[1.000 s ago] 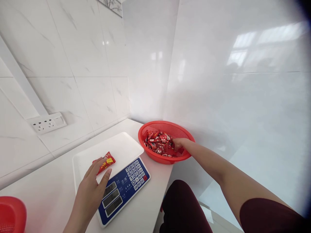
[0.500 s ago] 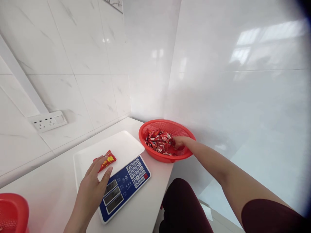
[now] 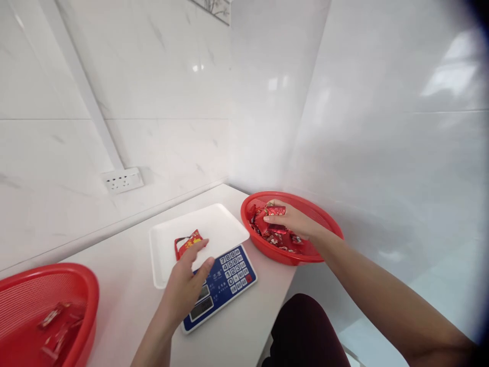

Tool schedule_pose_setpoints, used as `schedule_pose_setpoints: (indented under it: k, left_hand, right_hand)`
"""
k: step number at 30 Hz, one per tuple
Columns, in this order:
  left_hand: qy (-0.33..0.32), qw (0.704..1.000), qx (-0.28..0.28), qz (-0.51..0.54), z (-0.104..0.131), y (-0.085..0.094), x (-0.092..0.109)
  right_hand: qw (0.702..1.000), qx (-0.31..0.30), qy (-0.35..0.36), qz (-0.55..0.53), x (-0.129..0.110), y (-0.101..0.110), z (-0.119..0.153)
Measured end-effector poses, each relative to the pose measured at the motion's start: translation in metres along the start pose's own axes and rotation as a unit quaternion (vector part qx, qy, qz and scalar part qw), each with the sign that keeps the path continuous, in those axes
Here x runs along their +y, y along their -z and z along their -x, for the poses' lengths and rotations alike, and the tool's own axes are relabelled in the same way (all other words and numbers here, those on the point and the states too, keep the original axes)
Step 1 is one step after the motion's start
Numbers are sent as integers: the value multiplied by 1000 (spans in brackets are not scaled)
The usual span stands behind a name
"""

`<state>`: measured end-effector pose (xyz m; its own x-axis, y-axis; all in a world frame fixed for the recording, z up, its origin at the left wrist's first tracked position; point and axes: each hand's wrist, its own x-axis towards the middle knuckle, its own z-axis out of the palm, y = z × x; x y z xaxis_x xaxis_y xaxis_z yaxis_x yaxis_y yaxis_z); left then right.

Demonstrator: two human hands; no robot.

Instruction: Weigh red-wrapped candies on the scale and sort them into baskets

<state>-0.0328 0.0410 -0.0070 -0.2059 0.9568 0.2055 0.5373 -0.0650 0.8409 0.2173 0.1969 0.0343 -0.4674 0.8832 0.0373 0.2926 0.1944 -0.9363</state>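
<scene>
My left hand (image 3: pixel 188 278) is over the near edge of the scale's white tray (image 3: pixel 225 224), fingers apart, beside a red packet with yellow print (image 3: pixel 190 243) lying on the tray. The blue keypad panel (image 3: pixel 225 285) of the scale is partly covered by that hand. At the right, my right hand (image 3: pixel 292 220) is over the red oval basket (image 3: pixel 324 219), its fingers closed round a red packet (image 3: pixel 275 210). Several red wrapped packets (image 3: pixel 280 239) lie below it in the basket.
Another red basket (image 3: pixel 89 306) with a few red packets (image 3: pixel 55 316) stands at the lower left. White tiled walls meet behind the table (image 3: pixel 122 255). A socket strip (image 3: pixel 123 180) is on the left wall. My knee (image 3: pixel 305 331) is below the table edge.
The view has turned left, showing more of the left basket. My right hand has come up from the basket's packets with a red packet in its fingers. My left hand stays by the tray packet.
</scene>
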Motion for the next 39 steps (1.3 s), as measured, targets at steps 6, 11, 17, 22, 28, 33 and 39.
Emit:
schedule_pose_setpoints:
  k: [6,11,17,22,28,33,39]
  left_hand:
    - [5,970,-90,228,12,-15,16]
    - [46,966,28,252,8,-9,13]
    - [29,962,172,208,0,19,-1]
    - [28,974,202,100,0,33,-7]
    - [-9,983,181,-18,-2,33,-15]
    - [-48,987,102,-117,-3,28,-21]
    - [-99,974,47,-199,-5,17,-25]
  right_hand:
    - [972,-153,94,-150,-24,-95,30]
    - [949,-128,57,-282,-12,-129,20]
    - [980,-14,62,-187,-8,-137,-14]
    - [993,-31,100,-45,-3,-150,-35]
    - [991,14,115,-61,-4,-151,-38]
    - [987,92,133,-21,-7,-150,-44]
    - [987,22,140,75,-8,-159,-56]
